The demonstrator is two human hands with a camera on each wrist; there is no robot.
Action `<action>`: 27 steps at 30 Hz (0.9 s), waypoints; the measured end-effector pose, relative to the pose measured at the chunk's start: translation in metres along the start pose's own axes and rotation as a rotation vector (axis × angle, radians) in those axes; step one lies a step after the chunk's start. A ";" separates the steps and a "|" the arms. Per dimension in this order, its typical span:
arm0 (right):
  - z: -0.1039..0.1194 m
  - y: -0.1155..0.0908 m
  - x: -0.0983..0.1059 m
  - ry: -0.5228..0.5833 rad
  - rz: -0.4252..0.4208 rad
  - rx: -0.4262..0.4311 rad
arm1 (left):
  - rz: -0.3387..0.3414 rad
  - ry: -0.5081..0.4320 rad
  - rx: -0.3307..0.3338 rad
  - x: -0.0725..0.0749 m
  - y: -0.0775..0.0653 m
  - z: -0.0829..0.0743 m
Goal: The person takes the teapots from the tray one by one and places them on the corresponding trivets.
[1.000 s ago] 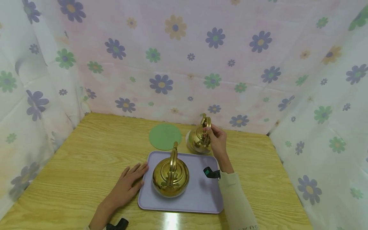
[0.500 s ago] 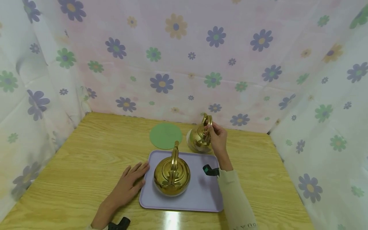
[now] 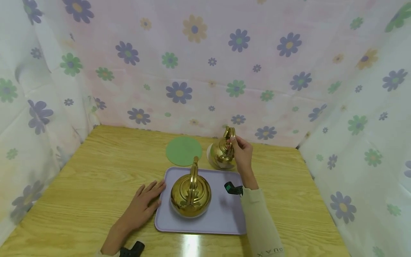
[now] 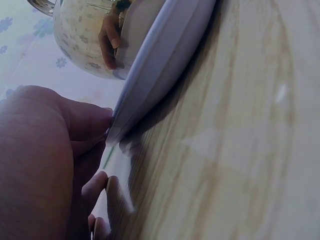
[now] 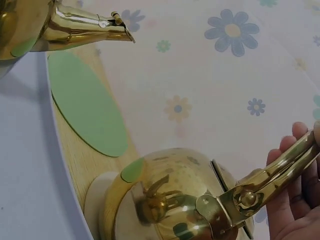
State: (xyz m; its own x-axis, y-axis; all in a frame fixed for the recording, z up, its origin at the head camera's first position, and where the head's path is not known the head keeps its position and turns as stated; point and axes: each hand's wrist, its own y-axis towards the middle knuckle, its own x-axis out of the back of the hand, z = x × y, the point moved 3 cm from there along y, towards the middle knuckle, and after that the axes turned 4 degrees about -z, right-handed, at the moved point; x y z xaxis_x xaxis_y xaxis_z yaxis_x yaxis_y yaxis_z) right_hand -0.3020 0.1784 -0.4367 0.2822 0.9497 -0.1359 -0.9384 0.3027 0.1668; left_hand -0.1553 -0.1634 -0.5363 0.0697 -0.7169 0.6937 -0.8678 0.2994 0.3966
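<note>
Beyond the tray [image 3: 221, 221], at right, the far kettle [image 3: 219, 156] is pinched by its handle [image 5: 275, 177] in the right grip [image 3: 243, 155], seemingly for control. The tray, bearing the near kettle [image 3: 183, 201], is touched at left by the left grip [image 3: 141, 204], spread, perhaps for steadiness.

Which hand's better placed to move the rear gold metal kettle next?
Likely the right hand: it grips the handle of the rear kettle. The left hand rests at the left edge of the lilac rectangular tray, farther away.
</note>
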 end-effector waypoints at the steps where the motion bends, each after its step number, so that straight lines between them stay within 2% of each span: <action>1: 0.000 0.000 0.000 -0.014 -0.004 -0.008 | 0.001 0.000 0.001 0.000 0.000 0.000; 7: 0.001 -0.009 0.003 -0.123 -0.009 -0.029 | 0.014 -0.006 0.006 0.000 0.001 0.001; 14: 0.008 -0.026 0.006 -0.133 -0.047 0.031 | 0.023 -0.018 0.021 -0.001 0.000 0.002; 19: 0.011 -0.038 0.015 -0.095 -0.080 0.045 | 0.001 -0.012 0.001 -0.001 0.000 0.000; 27: 0.018 -0.060 0.020 -0.019 0.041 -0.039 | -0.016 -0.005 -0.005 0.000 -0.002 -0.001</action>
State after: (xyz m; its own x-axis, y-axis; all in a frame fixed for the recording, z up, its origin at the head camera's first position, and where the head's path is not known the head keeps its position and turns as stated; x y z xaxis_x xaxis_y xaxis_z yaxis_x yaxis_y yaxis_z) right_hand -0.2361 0.1811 -0.4314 0.2466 0.9627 -0.1112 -0.9563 0.2603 0.1332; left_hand -0.1527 -0.1637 -0.5363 0.0807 -0.7249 0.6841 -0.8641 0.2912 0.4106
